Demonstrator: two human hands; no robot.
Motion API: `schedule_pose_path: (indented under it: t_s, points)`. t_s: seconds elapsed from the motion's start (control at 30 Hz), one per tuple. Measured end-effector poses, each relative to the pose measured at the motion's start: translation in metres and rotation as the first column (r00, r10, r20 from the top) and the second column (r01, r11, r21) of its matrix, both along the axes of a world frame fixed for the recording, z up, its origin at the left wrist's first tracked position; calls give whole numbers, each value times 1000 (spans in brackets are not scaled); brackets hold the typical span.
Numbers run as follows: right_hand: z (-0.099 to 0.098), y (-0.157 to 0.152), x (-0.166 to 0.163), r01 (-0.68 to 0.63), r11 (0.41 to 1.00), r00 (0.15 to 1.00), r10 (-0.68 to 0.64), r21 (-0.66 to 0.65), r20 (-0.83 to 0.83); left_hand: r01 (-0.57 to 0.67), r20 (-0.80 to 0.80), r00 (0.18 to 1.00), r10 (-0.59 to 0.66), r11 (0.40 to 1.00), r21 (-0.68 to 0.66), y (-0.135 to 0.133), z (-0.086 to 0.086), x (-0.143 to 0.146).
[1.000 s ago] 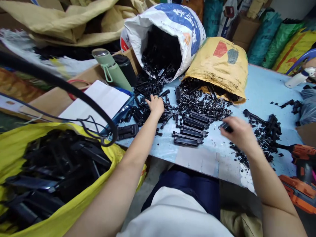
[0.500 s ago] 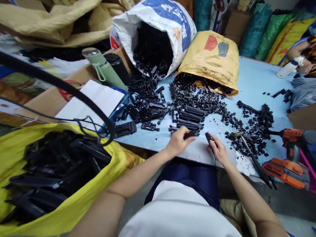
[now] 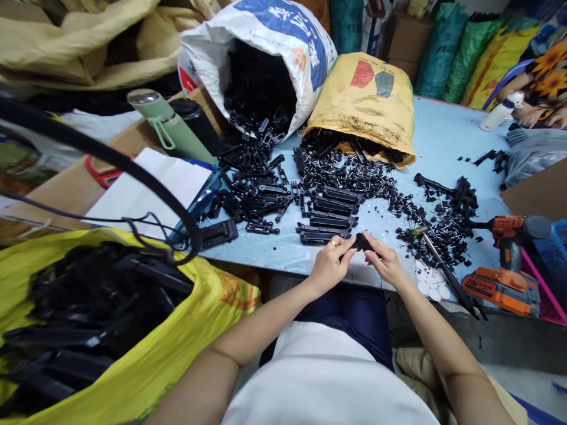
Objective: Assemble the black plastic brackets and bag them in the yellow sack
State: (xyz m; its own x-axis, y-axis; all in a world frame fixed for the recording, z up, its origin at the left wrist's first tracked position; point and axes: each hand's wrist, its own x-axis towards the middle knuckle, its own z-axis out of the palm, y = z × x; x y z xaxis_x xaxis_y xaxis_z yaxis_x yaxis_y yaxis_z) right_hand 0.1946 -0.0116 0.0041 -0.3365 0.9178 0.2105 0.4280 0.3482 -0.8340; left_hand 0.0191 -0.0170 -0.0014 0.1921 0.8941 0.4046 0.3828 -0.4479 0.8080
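Observation:
My left hand (image 3: pixel 330 265) and my right hand (image 3: pixel 384 261) meet at the near edge of the light-blue table (image 3: pixel 443 141). Both pinch one small black plastic part (image 3: pixel 362 242) between their fingertips. Just beyond them lies a short row of assembled black bars (image 3: pixel 330 215). A spill of black clips (image 3: pixel 257 183) runs from the white sack (image 3: pixel 274 53) on the left. Small black pins (image 3: pixel 376 183) pour from the yellow sack (image 3: pixel 367 100).
A yellow bag of long black pieces (image 3: pixel 101 319) stands at my left. A green flask (image 3: pixel 170 127) and white paper (image 3: pixel 150 189) lie on cardboard. An orange drill (image 3: pixel 509 233) and a screwdriver (image 3: pixel 443 268) rest at right. Another person's hands (image 3: pixel 538 115) work at the far right.
My left hand left the clip pile and my right hand left the pin pile. Both drew back to the table's near edge and came together on one black part.

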Motion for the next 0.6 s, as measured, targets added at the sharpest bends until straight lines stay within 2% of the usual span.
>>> schedule_pose_path:
  t_s: [0.17, 0.27, 0.33, 0.4, 0.43, 0.5, 0.57, 0.6]
  points:
    - [-4, -14, -21, 103, 989, 994, -108, 102, 37, -199, 139, 972, 190, 978, 56, -5, 4, 17]
    - [-13, -21, -31, 149, 982, 983, -159, 115, 85, -201, 193, 963, 188, 978, 55, -3, 1, 20]
    - [-16, -14, -28, 74, 993, 980, -89, 90, 176, -176, 203, 962, 181, 984, -42, -4, -7, 17]
    - [-16, 8, -14, 11, 998, 946, -28, 56, 322, -158, 198, 959, 201, 964, -216, -9, -18, 12]
    - [-14, 25, -2, 23, 998, 911, -42, 53, 409, -154, 170, 963, 210, 943, -293, -13, -24, 9]
    - [-7, 68, 29, 192, 975, 792, -221, 112, 570, -189, 35, 976, 213, 920, -343, -21, -33, 2]
    - [3, 115, 67, 384, 897, 611, -426, 220, 668, -226, -172, 967, 188, 946, -231, -27, -38, -5]
    - [7, 136, 86, 462, 848, 520, -497, 260, 695, -195, -271, 951, 151, 970, -145, -28, -38, -7]
